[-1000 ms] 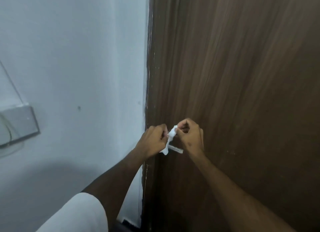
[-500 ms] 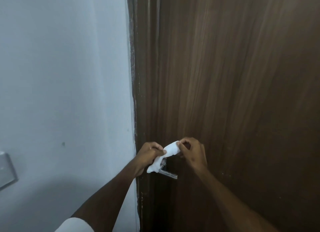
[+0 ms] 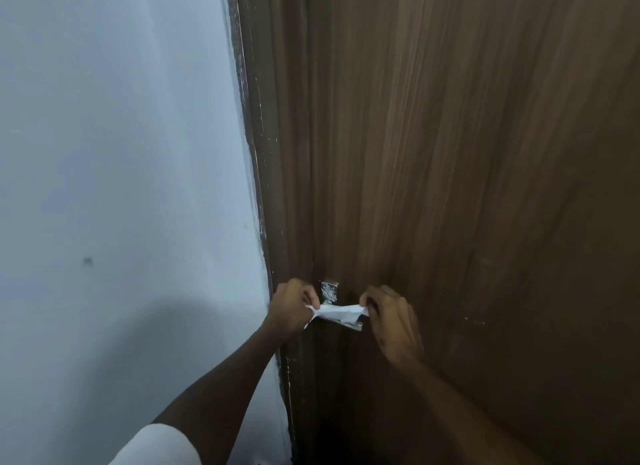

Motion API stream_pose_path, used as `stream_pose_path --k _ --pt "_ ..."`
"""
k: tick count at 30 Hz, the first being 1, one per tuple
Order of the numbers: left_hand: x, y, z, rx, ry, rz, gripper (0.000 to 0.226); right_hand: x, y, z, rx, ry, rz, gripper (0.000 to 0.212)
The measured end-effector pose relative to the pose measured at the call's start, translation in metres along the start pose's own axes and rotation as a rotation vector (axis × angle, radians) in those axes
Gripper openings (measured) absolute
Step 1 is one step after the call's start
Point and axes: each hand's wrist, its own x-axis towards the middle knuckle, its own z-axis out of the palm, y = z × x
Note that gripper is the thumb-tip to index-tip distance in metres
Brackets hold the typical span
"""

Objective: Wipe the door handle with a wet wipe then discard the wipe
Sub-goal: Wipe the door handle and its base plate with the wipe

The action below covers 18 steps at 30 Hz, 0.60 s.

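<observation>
Fingers point(image 3: 313, 303) of left hand point(image 3: 292, 310) and right hand point(image 3: 389, 314) closed on both ends of wet wipe point(image 3: 341, 312), stretched flat over door handle point(image 3: 353, 324) on brown door point(image 3: 450, 152); held tight probably to rub along the lever. Not yet discarded.

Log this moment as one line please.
step: wiping | left hand: pinching wet wipe | right hand: pinching other end | wipe: stretched over door handle
</observation>
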Motion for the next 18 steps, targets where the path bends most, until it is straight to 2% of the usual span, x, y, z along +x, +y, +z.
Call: stream_pose_path --k 3,7,12,18 --pt "0.011 -0.007 0.015 0.117 0.037 0.104 0.024 0.005 0.006 0.011 -0.038 0.024 0.016 0.029" --pt "0.03 -0.014 0.028 0.164 0.074 0.191 0.026 0.005 0.017 0.026 -0.031 0.021 0.045 0.026" --pt "0.035 -0.027 0.039 0.237 -0.029 0.285 0.028 -0.01 0.028 0.037 -0.05 -0.04 0.04 0.013" --pt "0.035 -0.04 0.05 0.293 -0.075 0.374 0.033 0.005 0.03 0.047 -0.105 -0.01 0.027 0.017"
